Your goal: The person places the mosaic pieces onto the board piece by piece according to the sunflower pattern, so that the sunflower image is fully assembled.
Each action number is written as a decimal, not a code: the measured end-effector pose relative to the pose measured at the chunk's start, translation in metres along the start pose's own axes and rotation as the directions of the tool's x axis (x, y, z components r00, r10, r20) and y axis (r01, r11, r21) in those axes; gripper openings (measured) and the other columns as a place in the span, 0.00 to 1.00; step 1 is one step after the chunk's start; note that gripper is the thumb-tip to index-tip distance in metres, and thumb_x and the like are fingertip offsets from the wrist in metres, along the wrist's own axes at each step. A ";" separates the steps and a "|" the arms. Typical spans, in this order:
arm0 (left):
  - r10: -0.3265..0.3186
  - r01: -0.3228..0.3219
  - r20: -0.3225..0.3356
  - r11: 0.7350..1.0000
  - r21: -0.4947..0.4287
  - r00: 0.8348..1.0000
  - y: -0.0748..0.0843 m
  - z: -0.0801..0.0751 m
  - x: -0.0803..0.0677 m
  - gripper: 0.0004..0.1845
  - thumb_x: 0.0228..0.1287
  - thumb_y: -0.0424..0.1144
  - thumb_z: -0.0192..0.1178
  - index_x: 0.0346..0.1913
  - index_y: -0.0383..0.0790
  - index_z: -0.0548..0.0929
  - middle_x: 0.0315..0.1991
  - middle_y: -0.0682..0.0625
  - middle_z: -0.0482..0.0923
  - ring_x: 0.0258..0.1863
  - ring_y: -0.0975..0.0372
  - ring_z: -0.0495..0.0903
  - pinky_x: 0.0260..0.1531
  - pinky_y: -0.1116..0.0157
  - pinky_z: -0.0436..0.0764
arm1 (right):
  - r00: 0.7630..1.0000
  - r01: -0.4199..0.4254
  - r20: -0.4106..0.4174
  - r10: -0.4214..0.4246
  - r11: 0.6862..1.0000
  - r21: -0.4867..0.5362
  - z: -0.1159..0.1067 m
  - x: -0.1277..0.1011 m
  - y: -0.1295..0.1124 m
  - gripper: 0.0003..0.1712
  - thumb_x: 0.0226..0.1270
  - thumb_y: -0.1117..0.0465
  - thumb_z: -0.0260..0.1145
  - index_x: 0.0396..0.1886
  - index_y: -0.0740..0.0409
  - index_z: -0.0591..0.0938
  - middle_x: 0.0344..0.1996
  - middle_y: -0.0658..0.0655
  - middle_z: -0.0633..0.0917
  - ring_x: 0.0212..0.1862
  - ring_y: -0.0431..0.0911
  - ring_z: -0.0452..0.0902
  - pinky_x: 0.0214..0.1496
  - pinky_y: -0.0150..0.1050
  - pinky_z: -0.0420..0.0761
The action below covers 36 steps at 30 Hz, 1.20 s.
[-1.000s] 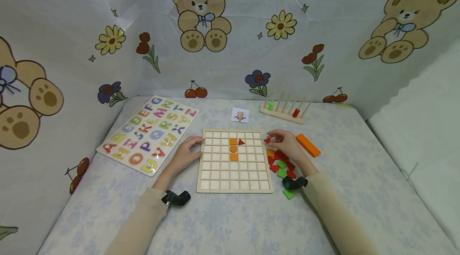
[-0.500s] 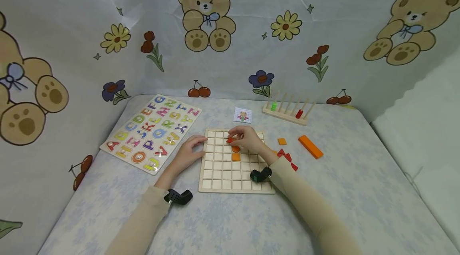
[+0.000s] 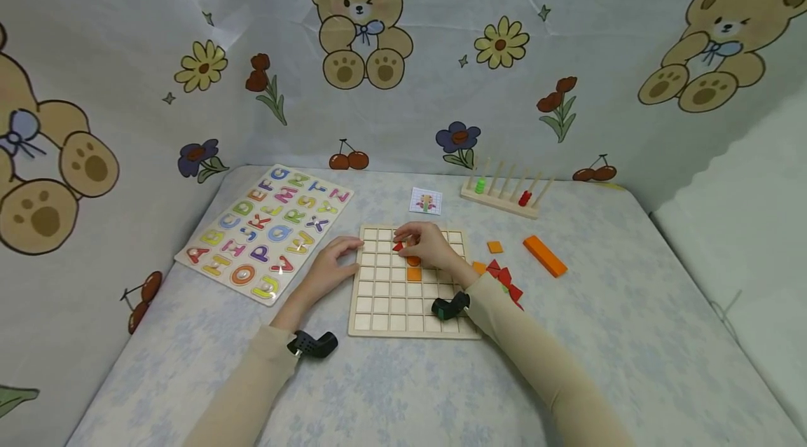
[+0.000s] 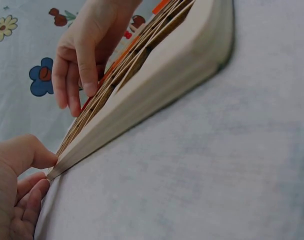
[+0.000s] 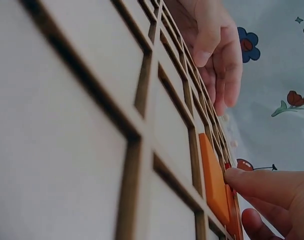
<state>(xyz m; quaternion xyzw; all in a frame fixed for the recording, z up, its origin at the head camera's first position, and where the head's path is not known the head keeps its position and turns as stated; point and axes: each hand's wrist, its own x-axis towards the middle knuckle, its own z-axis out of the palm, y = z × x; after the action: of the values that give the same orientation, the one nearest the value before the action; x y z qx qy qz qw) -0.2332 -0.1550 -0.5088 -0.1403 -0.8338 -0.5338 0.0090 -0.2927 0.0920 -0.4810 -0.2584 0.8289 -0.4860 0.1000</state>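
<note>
Overhead, right hand (image 3: 427,245) fingers pinch a red piece (image 3: 398,246) on the grid board (image 3: 403,307); left hand (image 4: 17,195) loosely touches its edge.

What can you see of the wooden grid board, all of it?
The wooden grid board is a pale, square tray of light wood, split by thin ribs into rows of small square cells, most of them empty. It lies flat on the flower-print table. Orange pieces fill cells in one upper column, and a red piece sits beside them under the right hand, which pinches it. The left hand touches the board's left edge.
</note>
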 end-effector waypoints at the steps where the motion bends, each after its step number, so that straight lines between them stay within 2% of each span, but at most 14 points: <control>1: 0.002 -0.002 0.003 1.000 -0.002 1.000 0.000 0.000 0.000 0.24 0.58 0.31 0.63 0.59 0.35 0.76 0.61 0.41 0.72 0.62 0.49 0.71 0.66 0.49 0.69 | 1.000 -0.001 -0.002 0.001 1.000 -0.004 0.000 0.000 0.000 0.22 0.53 0.70 0.71 0.51 0.67 0.81 0.45 0.67 0.85 0.28 0.49 0.69 0.26 0.29 0.68; 7: -0.016 0.016 0.006 1.000 0.021 1.000 0.003 0.000 0.001 0.23 0.59 0.30 0.63 0.59 0.36 0.76 0.61 0.42 0.72 0.63 0.51 0.71 0.66 0.52 0.70 | 0.999 -0.031 -0.011 0.030 0.999 -0.038 0.000 0.001 0.000 0.19 0.55 0.70 0.70 0.49 0.64 0.82 0.43 0.62 0.87 0.29 0.42 0.72 0.28 0.28 0.73; 12: -0.004 0.004 0.002 0.999 0.036 1.000 0.003 0.000 0.002 0.23 0.57 0.29 0.63 0.58 0.34 0.77 0.60 0.41 0.73 0.62 0.50 0.71 0.66 0.52 0.70 | 0.999 -0.035 -0.026 0.034 0.998 -0.042 -0.004 -0.001 -0.001 0.17 0.57 0.68 0.69 0.49 0.63 0.82 0.42 0.61 0.86 0.30 0.43 0.72 0.31 0.30 0.74; 15: 0.008 -0.008 0.003 0.999 0.037 1.000 0.001 0.001 0.003 0.24 0.57 0.28 0.63 0.58 0.34 0.77 0.60 0.41 0.73 0.62 0.50 0.72 0.66 0.52 0.70 | 0.997 -0.039 -0.068 0.036 0.998 -0.041 -0.011 -0.006 -0.001 0.15 0.60 0.66 0.67 0.48 0.63 0.83 0.42 0.61 0.86 0.33 0.44 0.74 0.31 0.30 0.75; 20: 0.001 -0.002 0.008 0.999 0.041 1.000 0.001 0.001 0.003 0.23 0.58 0.30 0.63 0.59 0.36 0.77 0.60 0.42 0.73 0.62 0.51 0.71 0.66 0.51 0.70 | 0.984 -0.054 -0.173 0.050 0.998 -0.020 -0.036 -0.024 0.004 0.15 0.63 0.65 0.65 0.49 0.66 0.82 0.43 0.65 0.85 0.37 0.49 0.77 0.36 0.32 0.78; 24: -0.011 0.011 0.014 0.999 0.048 1.000 0.002 0.001 0.002 0.23 0.59 0.31 0.63 0.59 0.38 0.77 0.61 0.43 0.72 0.63 0.51 0.71 0.66 0.51 0.70 | 0.963 -0.085 -0.260 0.074 0.996 -0.032 -0.063 -0.043 0.019 0.15 0.63 0.68 0.63 0.49 0.70 0.81 0.44 0.69 0.84 0.41 0.54 0.78 0.40 0.34 0.78; 27: -0.020 0.019 0.016 0.999 0.044 1.000 0.002 0.001 0.001 0.23 0.59 0.31 0.62 0.60 0.38 0.77 0.61 0.43 0.72 0.63 0.51 0.70 0.66 0.51 0.70 | 0.942 -0.156 -0.309 0.129 0.986 -0.063 -0.083 -0.060 0.033 0.16 0.63 0.70 0.62 0.51 0.69 0.81 0.47 0.69 0.83 0.46 0.57 0.78 0.46 0.38 0.81; 32: -0.019 0.018 0.018 0.999 0.033 1.000 0.003 0.000 -0.001 0.23 0.59 0.31 0.63 0.60 0.37 0.76 0.62 0.42 0.72 0.63 0.51 0.70 0.66 0.50 0.70 | 0.921 -0.282 -0.301 0.249 0.957 -0.071 -0.107 -0.088 0.047 0.22 0.60 0.73 0.61 0.55 0.67 0.78 0.53 0.68 0.80 0.54 0.60 0.74 0.57 0.53 0.79; 36: -0.014 0.014 0.014 1.000 0.022 1.000 0.004 0.000 -0.001 0.24 0.59 0.30 0.63 0.60 0.36 0.76 0.62 0.42 0.71 0.63 0.51 0.70 0.66 0.51 0.70 | 0.933 -0.269 -0.275 0.231 0.957 -0.111 -0.112 -0.100 0.052 0.23 0.58 0.74 0.64 0.55 0.69 0.77 0.53 0.70 0.80 0.55 0.61 0.75 0.60 0.57 0.76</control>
<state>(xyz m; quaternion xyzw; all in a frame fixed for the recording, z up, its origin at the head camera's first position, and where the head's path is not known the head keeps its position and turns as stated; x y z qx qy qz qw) -0.2313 -0.1535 -0.5051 -0.1383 -0.8405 -0.5239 0.0007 -0.2721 0.2498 -0.4770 -0.0916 0.8945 -0.4364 0.0329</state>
